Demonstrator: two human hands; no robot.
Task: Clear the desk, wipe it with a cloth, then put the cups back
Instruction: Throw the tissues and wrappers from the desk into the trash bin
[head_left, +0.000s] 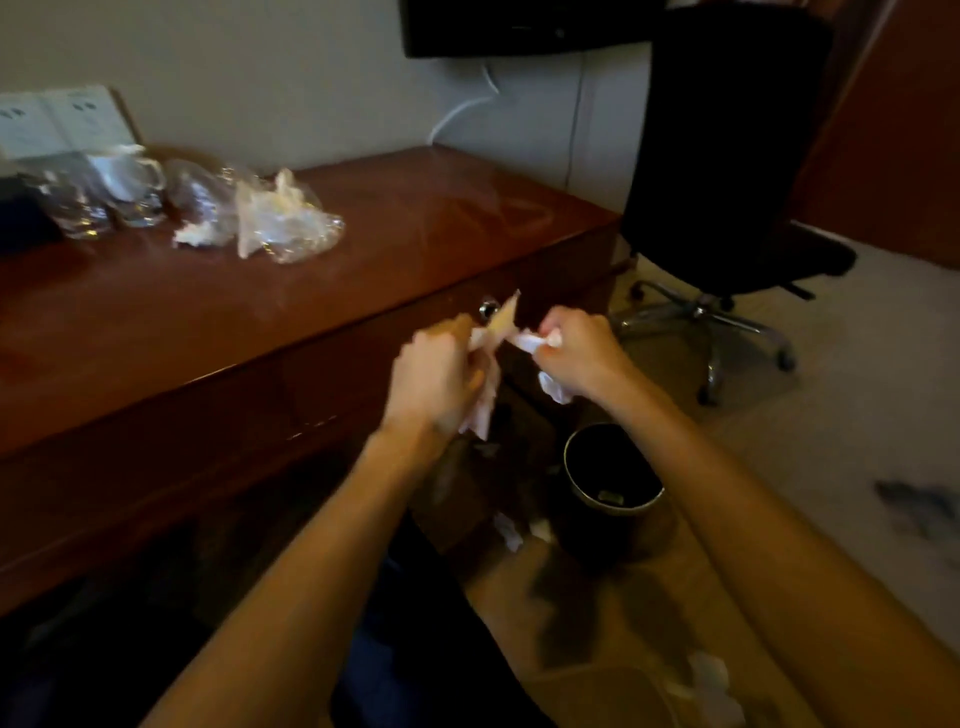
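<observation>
Both hands out in front of the tabletop (363, 218) edge, over the floor. Left hand (434, 382) is curled round a crumpled white tissue/cloth (485, 410); right hand (579, 351) pinches another white wad (530, 340), w/ a bit hanging below the fist. Dark bin (613, 483) sits on the floor just below, white scraps (511, 535) beside it. Cups (130, 182), plastic-wrapped, stand at the tabletop's far left by the wall, crumpled clear wrap (285, 223) next to them. Black office chair (727, 156) at the right end.
</observation>
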